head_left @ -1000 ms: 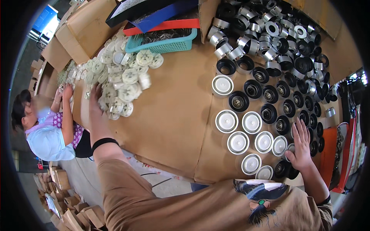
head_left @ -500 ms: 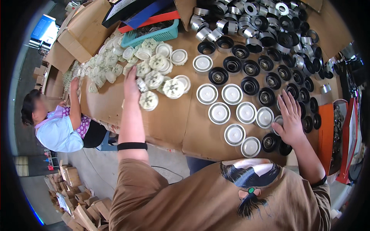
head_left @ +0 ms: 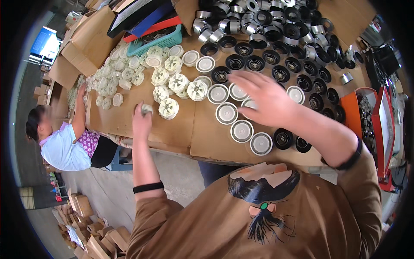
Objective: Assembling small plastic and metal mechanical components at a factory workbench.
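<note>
Cardboard-covered worktable [head_left: 172, 129]: left hand [head_left: 141, 121] grips a cream slotted insert [head_left: 147, 108] beside the white-capped cups [head_left: 241, 131], over which the right hand [head_left: 264, 97] hovers, fingers spread, empty.

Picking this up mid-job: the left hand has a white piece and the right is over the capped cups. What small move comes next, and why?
Probably bring the left hand with its white ribbed insert across toward the open black cups. The right hand hovers spread over the white-capped cups, holding nothing, while several black cups beside them look uncapped.
</note>
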The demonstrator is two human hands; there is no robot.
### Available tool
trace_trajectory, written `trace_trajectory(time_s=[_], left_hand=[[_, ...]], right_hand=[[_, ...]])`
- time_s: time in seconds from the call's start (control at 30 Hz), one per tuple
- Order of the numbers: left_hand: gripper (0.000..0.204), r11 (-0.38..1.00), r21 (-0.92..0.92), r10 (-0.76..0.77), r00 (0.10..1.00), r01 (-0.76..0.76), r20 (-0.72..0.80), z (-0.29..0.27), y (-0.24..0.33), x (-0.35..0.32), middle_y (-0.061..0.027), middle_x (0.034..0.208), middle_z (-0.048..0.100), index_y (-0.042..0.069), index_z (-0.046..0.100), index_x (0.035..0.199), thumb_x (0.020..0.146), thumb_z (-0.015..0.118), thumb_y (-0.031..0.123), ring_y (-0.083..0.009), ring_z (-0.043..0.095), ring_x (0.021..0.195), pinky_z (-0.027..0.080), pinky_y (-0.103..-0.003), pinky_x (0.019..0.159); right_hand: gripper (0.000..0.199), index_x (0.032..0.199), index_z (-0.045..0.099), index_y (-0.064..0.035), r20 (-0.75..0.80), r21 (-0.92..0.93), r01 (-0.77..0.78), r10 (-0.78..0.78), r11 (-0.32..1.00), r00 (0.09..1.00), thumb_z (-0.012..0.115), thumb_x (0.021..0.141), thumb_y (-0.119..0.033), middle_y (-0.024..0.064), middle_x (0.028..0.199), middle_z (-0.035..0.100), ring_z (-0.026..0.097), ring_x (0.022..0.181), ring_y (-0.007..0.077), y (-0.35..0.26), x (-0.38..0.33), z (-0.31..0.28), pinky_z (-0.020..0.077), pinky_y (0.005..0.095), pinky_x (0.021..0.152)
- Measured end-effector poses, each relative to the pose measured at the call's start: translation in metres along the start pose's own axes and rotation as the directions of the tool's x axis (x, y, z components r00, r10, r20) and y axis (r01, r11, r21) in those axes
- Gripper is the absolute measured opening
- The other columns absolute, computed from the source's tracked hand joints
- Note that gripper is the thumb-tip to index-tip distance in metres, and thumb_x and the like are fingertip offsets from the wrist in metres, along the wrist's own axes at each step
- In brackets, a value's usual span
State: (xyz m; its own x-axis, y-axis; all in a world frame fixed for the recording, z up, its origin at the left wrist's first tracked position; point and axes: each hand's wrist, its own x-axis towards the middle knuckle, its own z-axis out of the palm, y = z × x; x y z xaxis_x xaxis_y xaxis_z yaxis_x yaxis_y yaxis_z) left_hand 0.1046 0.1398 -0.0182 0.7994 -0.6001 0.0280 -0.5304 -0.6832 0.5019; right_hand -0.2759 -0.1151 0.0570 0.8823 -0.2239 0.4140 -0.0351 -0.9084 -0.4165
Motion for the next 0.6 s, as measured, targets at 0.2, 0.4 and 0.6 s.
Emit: trace_trajectory(time_s=[0.2, 0.4, 0.6], left_hand=[[0.072, 0.987, 0.06, 0.147, 0.988, -0.149, 0.036, 0.023, 0.044, -0.036, -0.0258, 0.142, 0.052, 0.006, 0.047, 0.149, 0.082, 0.071, 0.015, -0.0412, 0.051, 0.133, 0.043, -0.046, 0.111], [0.073, 0.996, 0.085, 0.03, 0.997, -0.024, -0.069, 0.005, 0.067, -0.039, -0.0208, 0.131, 0.06, -0.002, 0.046, 0.146, 0.082, 0.078, 0.014, -0.0327, 0.06, 0.121, 0.048, -0.04, 0.104], [0.059, 0.547, -0.809, 0.226, 0.968, -0.215, -0.104, 0.02, 0.161, -0.044, -0.0122, 0.125, 0.06, -0.003, 0.057, 0.134, 0.082, 0.082, 0.01, -0.0193, 0.064, 0.107, 0.053, -0.034, 0.093]], right_hand=[[0.053, 0.131, 0.059, -0.003, 0.283, -0.2, -0.061, 0.117, 0.978, 0.952, 0.073, 0.083, -0.022, 0.0137, 0.131, 0.062, 0.057, 0.123, 0.031, -0.02, 0.099, 0.071, 0.0487, 0.0425, 0.101], [0.054, 0.126, 0.061, -0.0057, 0.303, -0.213, -0.047, 0.112, 0.976, 0.946, 0.079, 0.081, -0.03, 0.0151, 0.124, 0.06, 0.058, 0.119, 0.0322, -0.012, 0.106, 0.095, 0.049, 0.0449, 0.101], [0.058, 0.128, 0.06, -0.009, 0.118, 0.114, -0.236, 0.223, 0.965, 0.968, 0.081, 0.077, -0.024, 0.0176, 0.124, 0.056, 0.059, 0.117, 0.038, 0.002, 0.048, 0.054, 0.0526, 0.0447, 0.1]])
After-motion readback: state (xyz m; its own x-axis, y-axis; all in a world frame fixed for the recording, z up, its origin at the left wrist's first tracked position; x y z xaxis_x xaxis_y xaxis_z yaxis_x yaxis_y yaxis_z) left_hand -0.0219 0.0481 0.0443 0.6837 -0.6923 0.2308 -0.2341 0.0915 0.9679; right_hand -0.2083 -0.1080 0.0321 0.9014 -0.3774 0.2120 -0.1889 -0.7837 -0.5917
